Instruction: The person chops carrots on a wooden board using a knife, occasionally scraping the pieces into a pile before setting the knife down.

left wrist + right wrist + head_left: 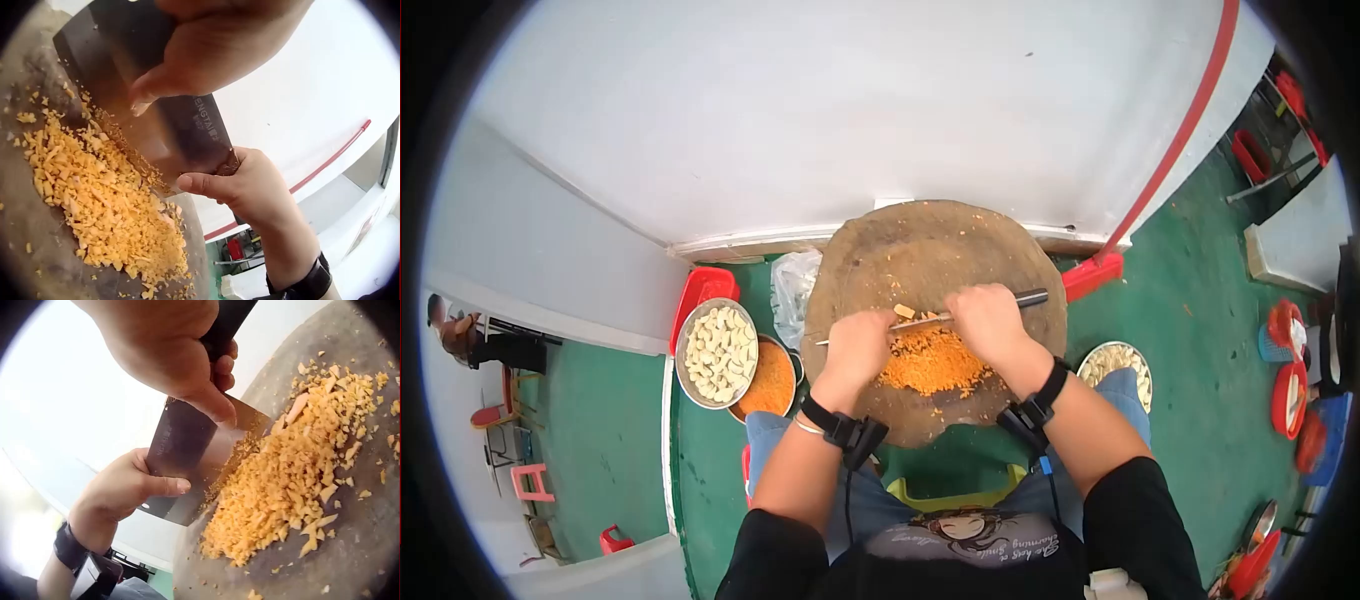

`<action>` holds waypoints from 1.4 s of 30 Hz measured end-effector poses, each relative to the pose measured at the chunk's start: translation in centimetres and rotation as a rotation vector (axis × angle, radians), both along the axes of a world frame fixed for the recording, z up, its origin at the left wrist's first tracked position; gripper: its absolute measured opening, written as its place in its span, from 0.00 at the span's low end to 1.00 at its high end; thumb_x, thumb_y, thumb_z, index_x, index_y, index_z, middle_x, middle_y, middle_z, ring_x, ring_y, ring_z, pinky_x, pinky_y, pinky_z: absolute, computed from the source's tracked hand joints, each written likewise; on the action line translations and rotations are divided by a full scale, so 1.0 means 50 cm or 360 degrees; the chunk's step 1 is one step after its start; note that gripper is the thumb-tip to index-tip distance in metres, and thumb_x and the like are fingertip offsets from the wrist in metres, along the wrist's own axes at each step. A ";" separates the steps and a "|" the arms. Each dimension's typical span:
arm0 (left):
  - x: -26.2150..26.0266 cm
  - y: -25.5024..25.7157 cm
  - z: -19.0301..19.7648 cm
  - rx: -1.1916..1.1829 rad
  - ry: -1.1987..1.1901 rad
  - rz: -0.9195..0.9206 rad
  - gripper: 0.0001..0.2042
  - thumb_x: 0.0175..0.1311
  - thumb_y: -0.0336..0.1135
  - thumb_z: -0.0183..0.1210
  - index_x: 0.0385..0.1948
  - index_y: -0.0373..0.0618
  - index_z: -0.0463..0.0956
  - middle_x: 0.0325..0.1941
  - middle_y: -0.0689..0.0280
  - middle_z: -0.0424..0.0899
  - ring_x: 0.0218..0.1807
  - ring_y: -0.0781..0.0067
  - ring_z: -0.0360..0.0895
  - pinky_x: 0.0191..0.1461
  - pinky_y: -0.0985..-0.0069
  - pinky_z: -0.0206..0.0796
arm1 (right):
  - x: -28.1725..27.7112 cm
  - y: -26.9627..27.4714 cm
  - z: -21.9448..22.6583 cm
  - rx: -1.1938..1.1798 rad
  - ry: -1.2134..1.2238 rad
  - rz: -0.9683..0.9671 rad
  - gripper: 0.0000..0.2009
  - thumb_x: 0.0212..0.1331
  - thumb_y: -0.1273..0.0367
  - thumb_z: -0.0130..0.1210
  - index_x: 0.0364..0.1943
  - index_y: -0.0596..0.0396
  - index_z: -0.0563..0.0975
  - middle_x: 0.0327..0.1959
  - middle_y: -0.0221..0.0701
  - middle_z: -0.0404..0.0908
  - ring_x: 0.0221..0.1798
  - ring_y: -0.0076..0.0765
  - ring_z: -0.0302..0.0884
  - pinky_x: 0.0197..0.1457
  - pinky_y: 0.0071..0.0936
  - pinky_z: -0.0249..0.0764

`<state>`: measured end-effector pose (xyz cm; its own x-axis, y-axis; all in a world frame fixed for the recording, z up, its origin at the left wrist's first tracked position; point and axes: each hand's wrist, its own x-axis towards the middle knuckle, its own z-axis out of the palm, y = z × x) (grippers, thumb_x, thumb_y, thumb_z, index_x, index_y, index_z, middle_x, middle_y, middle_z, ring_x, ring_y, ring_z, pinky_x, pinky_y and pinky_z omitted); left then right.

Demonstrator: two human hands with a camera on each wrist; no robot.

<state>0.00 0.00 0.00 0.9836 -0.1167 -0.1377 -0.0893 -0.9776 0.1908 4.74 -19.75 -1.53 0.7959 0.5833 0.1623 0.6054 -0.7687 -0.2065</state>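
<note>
A broad cleaver (pixel 187 444) stands on edge across a round wooden chopping block (pixel 920 235). My right hand (pixel 990 322) grips it where the black handle meets the blade, thumb pressed on the blade's face. At the far end of the blade, my left hand (pixel 860 345) pinches it with the thumb on the near face. A heap of chopped orange-yellow bits (pixel 930 365) lies against the blade's near side, and crumbs stick along its lower part. A few larger chunks (pixel 903 311) sit behind the blade.
To the left are a bowl of pale, clove-like pieces (pixel 718 355), a pot of orange mince (pixel 768 382), a red tub (pixel 698 290) and a plastic bag (pixel 793 290). Another bowl of pale pieces (pixel 1112 358) stands right, by the knee. A white wall (pixel 880 110) rises behind the block.
</note>
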 end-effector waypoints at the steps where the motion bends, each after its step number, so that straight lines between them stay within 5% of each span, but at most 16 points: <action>1: -0.001 0.003 0.002 -0.0002 -0.0063 -0.0034 0.06 0.50 0.32 0.59 0.31 0.48 0.77 0.29 0.58 0.81 0.38 0.54 0.79 0.40 0.59 0.69 | 0.003 0.001 -0.004 0.0040 -0.0037 0.0005 0.06 0.43 0.65 0.61 0.20 0.50 0.78 0.22 0.35 0.79 0.30 0.43 0.80 0.34 0.38 0.73; 15: -0.016 -0.006 0.002 -0.0067 -0.0102 -0.0118 0.05 0.51 0.30 0.56 0.30 0.48 0.77 0.25 0.56 0.80 0.33 0.53 0.80 0.35 0.59 0.69 | -0.018 -0.016 0.022 0.0014 0.0107 0.0049 0.05 0.42 0.67 0.60 0.20 0.51 0.77 0.22 0.36 0.79 0.30 0.42 0.80 0.34 0.38 0.72; 25: 0.024 -0.002 -0.032 -0.0043 -0.0604 -0.0120 0.06 0.45 0.25 0.55 0.26 0.46 0.77 0.24 0.58 0.79 0.30 0.55 0.79 0.31 0.63 0.69 | 0.009 0.009 -0.033 0.0107 -0.0169 -0.0047 0.06 0.44 0.67 0.63 0.23 0.51 0.76 0.24 0.33 0.77 0.33 0.41 0.78 0.36 0.37 0.70; 37: -0.021 -0.015 0.029 -0.0111 -0.0247 -0.0135 0.04 0.48 0.25 0.53 0.25 0.46 0.75 0.24 0.59 0.80 0.33 0.54 0.79 0.32 0.61 0.69 | -0.023 -0.018 0.038 0.0112 0.0048 0.0069 0.06 0.41 0.71 0.60 0.20 0.52 0.73 0.22 0.34 0.76 0.31 0.43 0.77 0.35 0.38 0.70; 42: -0.010 -0.006 -0.025 -0.0200 -0.0266 -0.0204 0.04 0.48 0.26 0.53 0.26 0.46 0.75 0.25 0.59 0.80 0.33 0.55 0.80 0.33 0.61 0.69 | -0.027 -0.016 0.002 0.0067 0.0043 0.0056 0.06 0.42 0.69 0.61 0.20 0.52 0.74 0.22 0.35 0.77 0.30 0.43 0.78 0.35 0.38 0.71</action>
